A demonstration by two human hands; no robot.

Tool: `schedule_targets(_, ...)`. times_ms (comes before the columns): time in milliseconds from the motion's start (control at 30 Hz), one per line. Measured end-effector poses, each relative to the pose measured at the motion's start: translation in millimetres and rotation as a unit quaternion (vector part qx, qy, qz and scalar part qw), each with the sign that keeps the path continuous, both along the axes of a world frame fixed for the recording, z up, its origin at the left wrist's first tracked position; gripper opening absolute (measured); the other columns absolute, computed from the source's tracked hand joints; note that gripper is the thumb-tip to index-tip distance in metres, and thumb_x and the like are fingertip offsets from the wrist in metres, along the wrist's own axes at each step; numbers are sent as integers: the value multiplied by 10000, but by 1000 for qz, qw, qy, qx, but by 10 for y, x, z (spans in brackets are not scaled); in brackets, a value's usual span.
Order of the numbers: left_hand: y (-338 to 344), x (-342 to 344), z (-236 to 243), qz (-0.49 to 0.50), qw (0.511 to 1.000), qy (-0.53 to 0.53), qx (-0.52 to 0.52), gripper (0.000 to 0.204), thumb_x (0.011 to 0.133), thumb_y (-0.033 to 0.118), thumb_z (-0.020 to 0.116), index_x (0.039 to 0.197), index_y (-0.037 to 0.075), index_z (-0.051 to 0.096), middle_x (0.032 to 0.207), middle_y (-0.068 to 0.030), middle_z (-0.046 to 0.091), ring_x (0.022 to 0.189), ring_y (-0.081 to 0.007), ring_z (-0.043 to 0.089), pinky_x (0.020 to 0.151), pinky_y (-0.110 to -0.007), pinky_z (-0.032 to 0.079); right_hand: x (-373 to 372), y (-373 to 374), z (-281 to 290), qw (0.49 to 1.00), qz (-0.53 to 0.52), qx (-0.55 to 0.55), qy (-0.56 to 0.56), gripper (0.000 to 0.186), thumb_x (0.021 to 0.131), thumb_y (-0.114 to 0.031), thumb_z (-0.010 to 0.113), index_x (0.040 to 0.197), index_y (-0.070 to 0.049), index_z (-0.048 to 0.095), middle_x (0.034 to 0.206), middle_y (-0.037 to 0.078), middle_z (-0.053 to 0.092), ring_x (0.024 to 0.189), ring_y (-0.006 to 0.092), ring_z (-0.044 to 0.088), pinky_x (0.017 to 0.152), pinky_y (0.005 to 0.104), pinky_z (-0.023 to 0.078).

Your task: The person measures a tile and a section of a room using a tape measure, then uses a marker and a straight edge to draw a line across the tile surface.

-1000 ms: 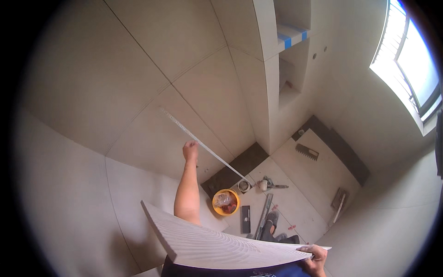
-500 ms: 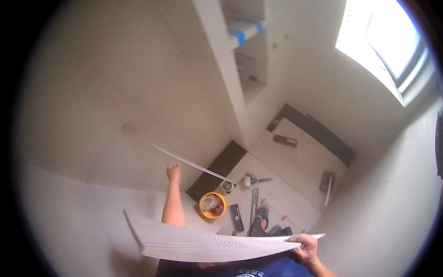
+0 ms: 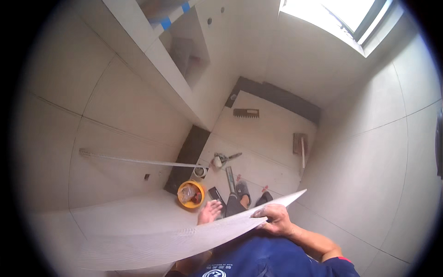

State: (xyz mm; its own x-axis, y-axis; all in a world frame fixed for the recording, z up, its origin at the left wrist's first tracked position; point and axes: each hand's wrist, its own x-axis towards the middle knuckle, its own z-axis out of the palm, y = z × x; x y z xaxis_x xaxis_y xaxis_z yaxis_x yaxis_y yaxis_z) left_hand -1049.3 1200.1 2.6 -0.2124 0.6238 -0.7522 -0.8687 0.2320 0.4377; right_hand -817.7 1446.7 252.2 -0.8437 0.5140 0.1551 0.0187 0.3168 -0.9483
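Observation:
A long pale tile (image 3: 166, 242) with fine parallel ridges on its face lies slantwise in front of my body. My right hand (image 3: 274, 219) is closed round its edge near the raised right end, thumb on the near side. Past the tile's far edge rises my left hand (image 3: 210, 212), its fingers spread and holding nothing; the tile hides most of that forearm. Beyond the left hand stands a yellow bucket (image 3: 183, 204) with a clear plastic bag and reddish items inside. A long thin white strip (image 3: 138, 160) leans from the left wall toward the bucket.
A notched trowel (image 3: 246, 113), a reddish-brown float (image 3: 300, 145), a small white cup (image 3: 217, 161) and a metal level-like bar (image 3: 230, 180) lie on the tiled floor. Dark unfinished bands (image 3: 191, 154) run along the wall foot. A shelf niche (image 3: 182, 46) and a window (image 3: 350, 16) are above.
My left hand has come from beside the white strip back toward the tile, its fingers opening out. The tile's right end has lifted in my right hand. The view has turned right.

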Motion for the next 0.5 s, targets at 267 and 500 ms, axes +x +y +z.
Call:
schedule_targets(267, 426, 957, 898, 128, 969, -97, 187, 575, 1028, 460, 312, 1049, 18, 679, 1213, -185, 633, 1286, -312, 486, 1130, -483, 325, 44, 15, 52, 997, 65, 21, 45, 400, 665, -347, 862, 849, -35, 692, 845, 83, 725, 737, 253, 698, 682, 342, 539)
schedule_targets(500, 166, 1474, 898, 275, 948, -49, 155, 483, 912, 316, 420, 497, 88, 518, 548, -106, 534, 692, -272, 549, 908, -423, 443, 232, 43, 132, 984, 149, 9, 101, 389, 682, -365, 847, 831, -39, 694, 808, 77, 716, 684, 252, 686, 631, 338, 531)
